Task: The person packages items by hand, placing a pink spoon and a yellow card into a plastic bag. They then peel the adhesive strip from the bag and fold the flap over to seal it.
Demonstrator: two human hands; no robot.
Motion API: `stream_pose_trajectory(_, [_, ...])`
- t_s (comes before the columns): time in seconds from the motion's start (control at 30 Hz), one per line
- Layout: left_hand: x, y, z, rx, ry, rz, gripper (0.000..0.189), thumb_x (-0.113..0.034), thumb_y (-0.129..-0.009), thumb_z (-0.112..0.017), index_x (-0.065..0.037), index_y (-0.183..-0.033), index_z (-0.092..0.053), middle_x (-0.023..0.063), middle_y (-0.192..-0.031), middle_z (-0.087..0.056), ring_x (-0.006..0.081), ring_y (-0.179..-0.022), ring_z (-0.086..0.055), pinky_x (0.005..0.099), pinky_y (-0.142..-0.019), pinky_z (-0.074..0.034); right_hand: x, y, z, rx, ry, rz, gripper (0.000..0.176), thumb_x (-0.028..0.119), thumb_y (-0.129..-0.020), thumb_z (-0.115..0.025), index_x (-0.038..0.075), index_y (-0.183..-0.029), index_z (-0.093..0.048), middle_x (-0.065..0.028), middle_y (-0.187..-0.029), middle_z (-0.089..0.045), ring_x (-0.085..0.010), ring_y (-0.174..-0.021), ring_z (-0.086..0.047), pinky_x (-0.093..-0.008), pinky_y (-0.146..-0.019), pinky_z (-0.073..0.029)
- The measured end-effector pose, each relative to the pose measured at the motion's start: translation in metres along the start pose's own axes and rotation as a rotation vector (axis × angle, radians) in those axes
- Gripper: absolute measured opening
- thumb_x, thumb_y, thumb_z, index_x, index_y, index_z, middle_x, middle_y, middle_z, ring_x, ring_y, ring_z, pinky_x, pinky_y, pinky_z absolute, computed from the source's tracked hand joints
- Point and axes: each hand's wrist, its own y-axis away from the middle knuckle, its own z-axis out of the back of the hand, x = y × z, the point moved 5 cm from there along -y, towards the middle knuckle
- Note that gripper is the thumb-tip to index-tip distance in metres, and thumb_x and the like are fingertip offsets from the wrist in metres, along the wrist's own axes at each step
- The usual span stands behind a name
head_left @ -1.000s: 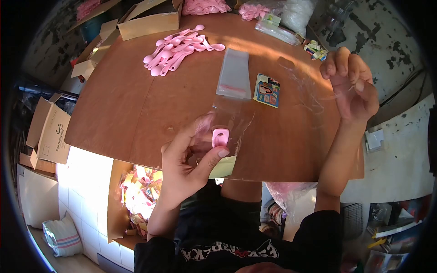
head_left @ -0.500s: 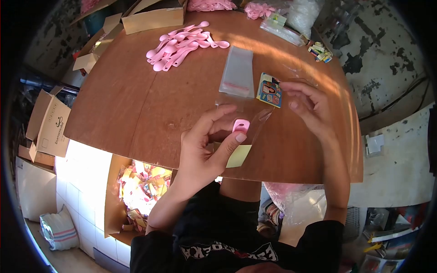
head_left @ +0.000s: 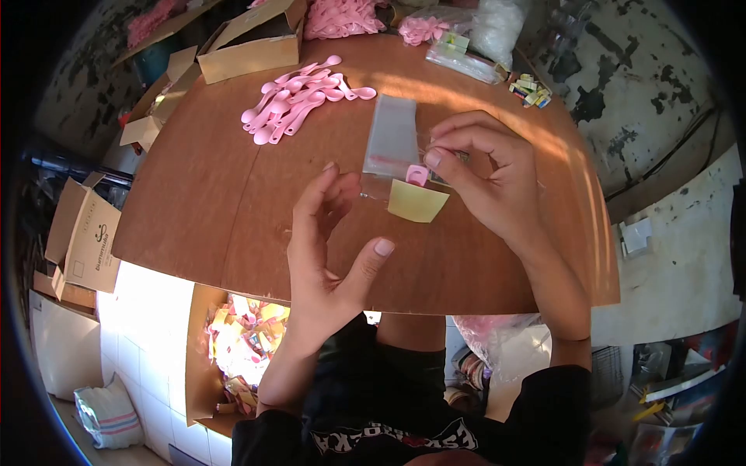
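My right hand (head_left: 493, 175) pinches the edge of a clear plastic bag, its thumb and forefinger together. In the bag show a pale yellow card (head_left: 418, 203) and the pink handle end of a spoon (head_left: 417, 174); the rest of the spoon is hidden. To the left, my left hand (head_left: 322, 256) is open with thumb and fingers apart, holding nothing. Just beyond the bag lies a stack of flat clear bags (head_left: 394, 128). Printed cards are mostly covered by my right hand.
Pink spoons (head_left: 291, 105) lie piled at the table's (head_left: 202, 194) far left. Behind them stands an open cardboard box (head_left: 252, 50). Small colored packets (head_left: 531, 91) and plastic packages (head_left: 466, 60) are at the far right. A box of wrapped items (head_left: 245, 342) sits below the near edge.
My left hand has let go of the spoon and opened. My right hand has moved left and pinches the bag, which is now farther from me. The view has shifted slightly.
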Motion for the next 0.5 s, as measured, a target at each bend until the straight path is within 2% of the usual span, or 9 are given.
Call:
stream_pose_trajectory(0.13, [0.005,0.002,0.001,0.052,-0.053,-0.012,0.067,-0.007,-0.08,-0.074,0.0,-0.138,-0.041,0.019,-0.13,-0.052,0.0298,-0.122,-0.052,0.0413,-0.103,-0.04,-0.005,0.006,0.0,-0.058,0.01,-0.016,0.006,0.002,-0.079,-0.07,-0.002,-0.083,-0.069,-0.0095,-0.089,-0.067,-0.0145,-0.081,-0.064,-0.0265,-0.073,-0.05])
stream_pose_trajectory(0.23, [0.012,-0.004,-0.003,0.163,-0.158,0.087,0.069,-0.006,-0.081,-0.074,0.0,-0.14,-0.039,0.0176,-0.136,-0.048,0.0274,-0.129,-0.047,0.0413,-0.107,-0.037,0.004,0.008,-0.002,-0.047,-0.072,-0.067,0.006,0.002,-0.08,-0.07,-0.002,-0.084,-0.07,-0.009,-0.088,-0.067,-0.0144,-0.081,-0.064,-0.0268,-0.072,-0.05])
stream_pose_trajectory(0.3, [0.012,-0.007,-0.011,0.204,-0.199,0.033,0.065,-0.008,-0.078,-0.078,0.001,-0.134,-0.045,0.0177,-0.129,-0.053,0.028,-0.119,-0.054,0.0405,-0.101,-0.042,0.014,0.012,-0.008,0.073,-0.095,-0.105,0.007,0.003,-0.08,-0.071,-0.002,-0.085,-0.07,-0.009,-0.088,-0.067,-0.0137,-0.08,-0.064,-0.0264,-0.071,-0.05])
stream_pose_trajectory(0.33, [0.015,-0.008,-0.014,0.214,-0.198,0.031,0.065,-0.008,-0.078,-0.078,0.001,-0.134,-0.045,0.0177,-0.129,-0.053,0.028,-0.119,-0.054,0.0405,-0.101,-0.042,0.017,0.014,-0.008,0.063,-0.092,-0.108,0.007,0.003,-0.08,-0.071,-0.002,-0.085,-0.07,-0.009,-0.088,-0.067,-0.0137,-0.08,-0.064,-0.0264,-0.071,-0.05])
stream_pose_trajectory(0.4, [0.018,-0.004,-0.018,0.255,0.122,0.035,0.053,-0.004,-0.082,-0.074,0.001,-0.129,-0.05,0.0143,-0.12,-0.059,0.0206,-0.108,-0.06,0.0342,-0.094,-0.047,0.02,0.024,-0.013,0.092,-0.142,-0.156,0.006,0.003,-0.08,-0.071,-0.002,-0.084,-0.07,-0.0096,-0.086,-0.067,-0.0128,-0.081,-0.063,-0.0257,-0.073,-0.049])
stream_pose_trajectory(0.43, [0.018,-0.001,-0.018,0.266,0.117,0.045,0.053,-0.004,-0.082,-0.074,0.001,-0.129,-0.05,0.0143,-0.12,-0.059,0.0206,-0.108,-0.06,0.0342,-0.094,-0.047,0.02,0.029,-0.014,0.082,-0.149,-0.166,0.006,0.003,-0.08,-0.071,-0.002,-0.084,-0.07,-0.0096,-0.086,-0.067,-0.0128,-0.081,-0.063,-0.0257,-0.073,-0.049])
stream_pose_trajectory(0.5, [0.027,0.007,-0.02,0.318,0.409,0.312,0.034,-0.001,-0.088,-0.068,0.002,-0.12,-0.058,0.0083,-0.107,-0.066,0.0116,-0.096,-0.062,0.0265,-0.086,-0.05,0.017,0.039,-0.017,0.103,-0.254,-0.251,0.016,0.007,-0.08,-0.074,-0.002,-0.092,-0.069,-0.0087,-0.093,-0.067,-0.0123,-0.085,-0.061,-0.0254,-0.077,-0.049])
